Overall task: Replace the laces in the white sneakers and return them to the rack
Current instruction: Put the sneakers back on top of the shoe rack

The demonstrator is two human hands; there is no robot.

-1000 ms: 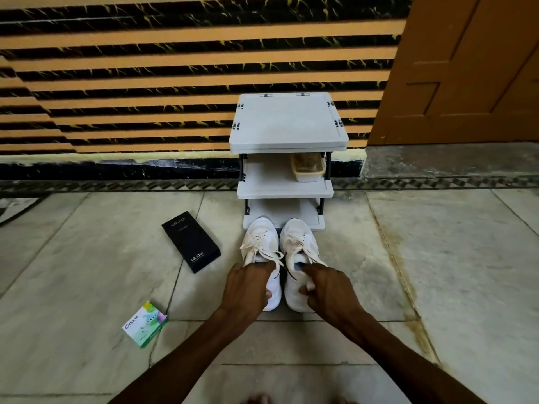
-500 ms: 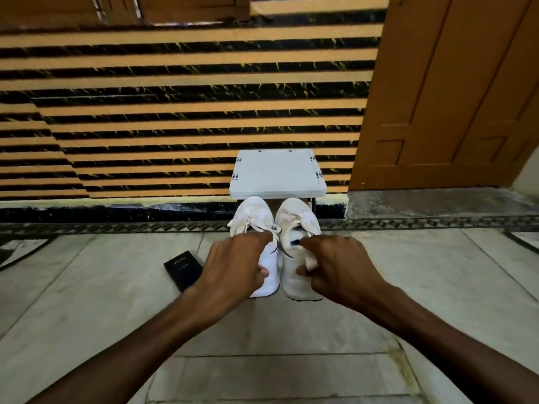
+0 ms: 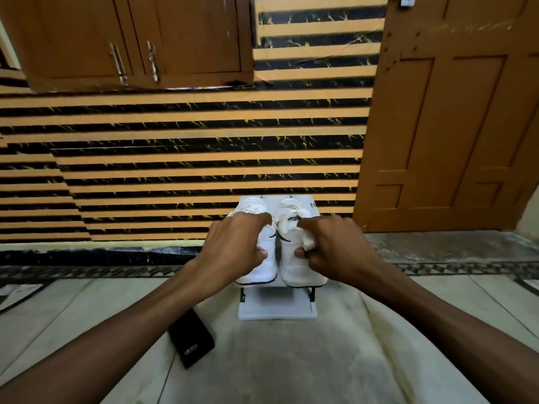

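Two white laced sneakers are side by side over the top of the small white rack (image 3: 313, 204), toes pointing at the wall. My left hand (image 3: 233, 246) grips the left sneaker (image 3: 267, 258) at its collar, thumb on the inner side. My right hand (image 3: 332, 243) grips the right sneaker (image 3: 291, 263) the same way, fingers hooked into the opening. Whether the soles touch the top shelf I cannot tell. The rack's lowest shelf (image 3: 277, 309) shows beneath the shoes; the middle shelf is hidden.
A black phone box (image 3: 191, 339) lies on the tiled floor left of the rack. The rack stands against a black and orange striped wall. A brown door (image 3: 446, 118) is at the right and a brown cabinet (image 3: 131, 39) hangs upper left.
Both hands have lifted the sneakers off the floor and carried them up and forward to the rack's top. The view has tilted upward and blurred slightly.
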